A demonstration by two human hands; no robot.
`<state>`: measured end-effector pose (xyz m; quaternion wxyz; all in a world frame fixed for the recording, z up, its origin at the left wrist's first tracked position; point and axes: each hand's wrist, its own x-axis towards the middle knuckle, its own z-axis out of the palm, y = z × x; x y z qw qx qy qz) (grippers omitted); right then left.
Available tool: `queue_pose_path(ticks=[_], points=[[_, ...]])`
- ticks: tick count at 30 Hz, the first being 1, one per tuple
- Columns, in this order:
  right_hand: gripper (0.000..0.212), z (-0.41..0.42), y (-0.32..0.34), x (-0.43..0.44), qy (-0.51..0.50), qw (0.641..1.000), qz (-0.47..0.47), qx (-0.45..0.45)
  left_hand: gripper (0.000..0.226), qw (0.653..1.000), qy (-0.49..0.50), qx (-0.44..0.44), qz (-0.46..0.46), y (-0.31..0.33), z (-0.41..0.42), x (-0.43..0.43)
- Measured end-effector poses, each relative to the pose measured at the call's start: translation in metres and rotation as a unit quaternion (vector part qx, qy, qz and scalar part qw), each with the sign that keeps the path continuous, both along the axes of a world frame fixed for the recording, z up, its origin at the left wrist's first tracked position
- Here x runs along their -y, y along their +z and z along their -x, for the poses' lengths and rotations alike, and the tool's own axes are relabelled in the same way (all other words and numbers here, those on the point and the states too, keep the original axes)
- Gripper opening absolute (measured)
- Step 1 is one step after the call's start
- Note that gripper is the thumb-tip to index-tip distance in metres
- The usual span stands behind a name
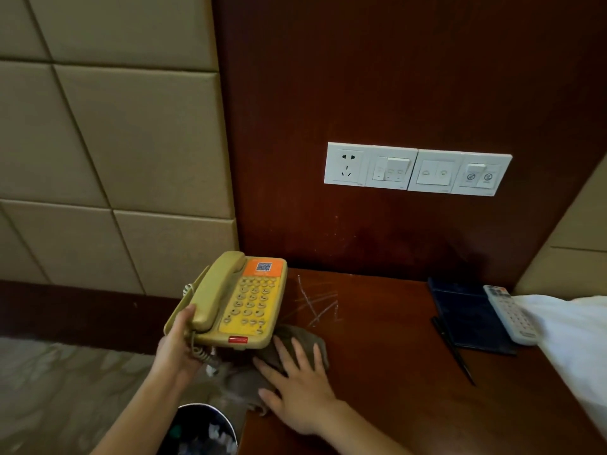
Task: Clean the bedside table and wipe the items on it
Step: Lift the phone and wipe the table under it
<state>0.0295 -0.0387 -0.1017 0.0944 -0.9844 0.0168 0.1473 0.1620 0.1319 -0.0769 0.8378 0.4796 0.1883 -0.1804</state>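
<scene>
Dark red-brown wood makes up the bedside table point(394, 372) and the wall board point(394, 77) behind it. One yellow phone point(249, 300) is at the left end of the table, near the back. It has an orange sticker on top and one red button at the front. Its handset point(216, 290) lies in its place, and one curly cord point(200, 351) hangs down at the front.

The left hand point(177, 343) grips the left front corner of the phone, with the thumb on top beside the handset. I cannot tell if the phone's far end rests on the table. One grey-brown cloth point(239, 382) lies on the table, partly under the front of the phone. The right hand point(302, 392) lies flat on the cloth with its fingers spread and straight.

Some thin white scratches point(315, 303) mark the wood just right of the phone. At the right end of the table lies one dark blue folder point(466, 316). One black pen point(455, 354) lies along its left edge. One white remote point(510, 315) lies on its right side. White bedding point(574, 339) touches the remote and covers the table's right edge.

On the wall board is one white plate row point(417, 169) with four parts: one plug socket and three sets of switches. Tan padded squares point(115, 142) cover the wall to the left. Down by the floor stands one round bin point(197, 405) with white scraps inside.
</scene>
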Motion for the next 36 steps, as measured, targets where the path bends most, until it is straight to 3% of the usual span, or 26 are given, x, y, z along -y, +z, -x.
queue_pose_path(ticks=[3, 5, 9, 12, 20, 25, 28, 31, 36], points=[[0.094, 0.001, -0.001, 0.043, -0.009, 1.000, 0.010, 0.013, 0.052, 1.000, -0.016, 0.007, 0.009, 0.000, -0.001, 0.001], [0.100, -0.001, 0.000, 0.085, -0.060, 0.998, 0.029, 0.008, 0.049, 0.999, -0.032, 0.013, 0.006, 0.002, -0.001, 0.006], [0.061, -0.007, 0.005, 0.159, -0.195, 0.979, 0.029, -0.044, 0.015, 0.998, -0.052, 0.029, -0.005, 0.006, -0.003, 0.017], [0.056, -0.018, 0.004, 0.159, -0.242, 0.969, 0.025, -0.049, 0.011, 0.998, -0.060, 0.029, 0.000, 0.011, -0.003, 0.021], [0.056, -0.015, 0.000, 0.078, -0.071, 0.997, 0.039, -0.009, 0.031, 0.997, -0.068, 0.027, 0.004, 0.023, -0.008, 0.021], [0.055, 0.003, 0.001, 0.016, 0.065, 0.998, 0.016, -0.001, 0.046, 0.998, -0.060, 0.026, 0.014, 0.033, -0.005, 0.020], [0.054, -0.002, 0.001, 0.025, 0.111, 0.994, 0.020, 0.001, 0.047, 0.998, -0.045, 0.032, 0.002, 0.036, -0.007, 0.019], [0.053, -0.015, 0.003, 0.054, 0.103, 0.994, 0.039, 0.000, 0.049, 0.999, -0.047, 0.027, 0.009, 0.036, -0.007, 0.017], [0.054, -0.043, 0.009, 0.144, -0.036, 0.995, 0.082, -0.033, 0.053, 0.998, -0.059, 0.026, 0.002, 0.033, -0.017, 0.012]])
